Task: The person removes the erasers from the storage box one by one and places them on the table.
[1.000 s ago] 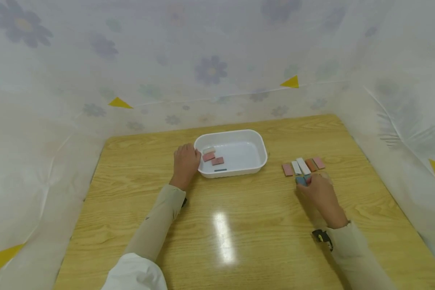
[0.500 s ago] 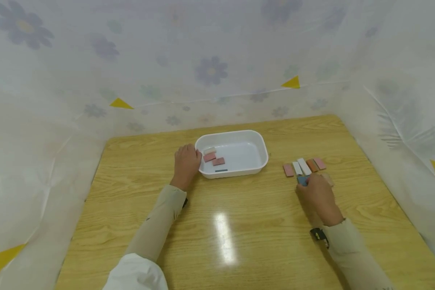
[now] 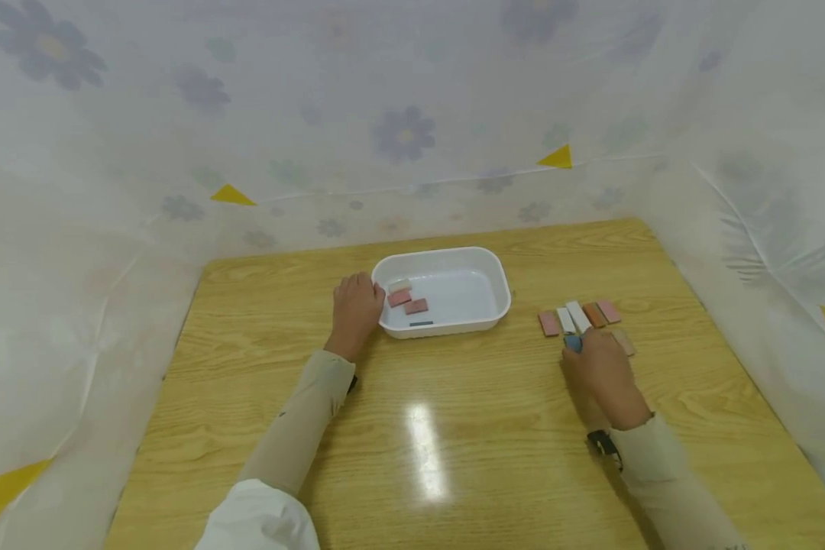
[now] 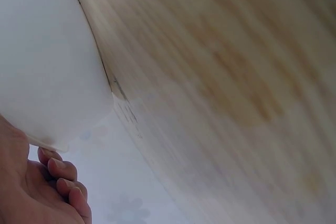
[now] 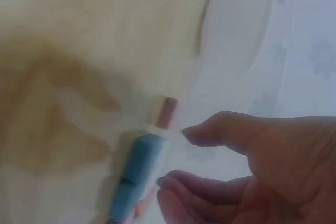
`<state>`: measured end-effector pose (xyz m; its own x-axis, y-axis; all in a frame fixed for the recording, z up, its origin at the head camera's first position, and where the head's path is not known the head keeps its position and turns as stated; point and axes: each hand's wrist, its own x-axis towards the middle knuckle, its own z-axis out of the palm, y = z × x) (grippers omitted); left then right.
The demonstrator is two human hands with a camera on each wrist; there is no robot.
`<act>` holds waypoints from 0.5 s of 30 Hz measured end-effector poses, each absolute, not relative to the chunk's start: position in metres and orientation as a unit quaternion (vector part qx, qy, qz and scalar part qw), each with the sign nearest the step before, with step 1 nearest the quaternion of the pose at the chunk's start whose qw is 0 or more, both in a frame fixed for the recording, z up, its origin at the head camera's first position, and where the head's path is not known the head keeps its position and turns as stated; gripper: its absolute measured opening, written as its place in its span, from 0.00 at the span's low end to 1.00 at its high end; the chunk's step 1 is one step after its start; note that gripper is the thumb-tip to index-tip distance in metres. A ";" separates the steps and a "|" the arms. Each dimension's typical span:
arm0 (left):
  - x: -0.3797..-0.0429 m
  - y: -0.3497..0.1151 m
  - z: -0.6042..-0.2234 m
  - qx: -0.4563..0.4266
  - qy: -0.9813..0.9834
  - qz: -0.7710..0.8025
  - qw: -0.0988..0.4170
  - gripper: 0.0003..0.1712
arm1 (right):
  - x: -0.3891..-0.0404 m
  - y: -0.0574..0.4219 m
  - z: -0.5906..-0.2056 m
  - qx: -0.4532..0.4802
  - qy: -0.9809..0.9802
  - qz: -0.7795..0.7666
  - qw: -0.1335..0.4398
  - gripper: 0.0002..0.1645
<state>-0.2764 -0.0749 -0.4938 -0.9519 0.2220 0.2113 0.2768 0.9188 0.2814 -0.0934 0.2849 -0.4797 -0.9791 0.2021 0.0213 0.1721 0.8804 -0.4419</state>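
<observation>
My left hand [image 3: 356, 313] grips the left end of a white plastic tray [image 3: 447, 328]; in the left wrist view its fingers curl at the rim. Two pink blocks [image 3: 415, 305], a cream block [image 3: 400, 286] and a thin blue-grey strip [image 3: 422, 324] lie inside the tray. Over at the right, my right hand [image 3: 605, 374] hovers by a blue block [image 3: 573, 344] on the table, partly covering the group there. The right wrist view shows its thumb and fingers apart, nothing between them, beside two blue blocks [image 5: 142, 153] lying end to end.
Behind the right hand stands a row of small blocks: pink [image 3: 548, 323], two white [image 3: 579, 315], orange-brown [image 3: 594, 315] and another pink one. A beige block [image 3: 622, 342] lies to the hand's right. Patterned sheeting [image 3: 399, 206] walls the wooden table [image 3: 454, 428].
My right hand has shifted slightly left and its fingers have come away from the blue block. More of the beige block shows. The left hand stays on the tray.
</observation>
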 end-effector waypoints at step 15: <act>-0.276 -0.077 -0.492 -0.132 -0.971 -0.178 0.084 0.14 | -0.169 0.235 -0.441 0.069 -0.946 0.316 0.040 0.19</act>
<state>-0.2762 -0.0769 -0.4920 -0.9512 0.2265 0.2097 0.2862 0.9015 0.3245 -0.1692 0.2351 -0.4410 -0.9873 -0.1053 0.1189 -0.1556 0.7912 -0.5915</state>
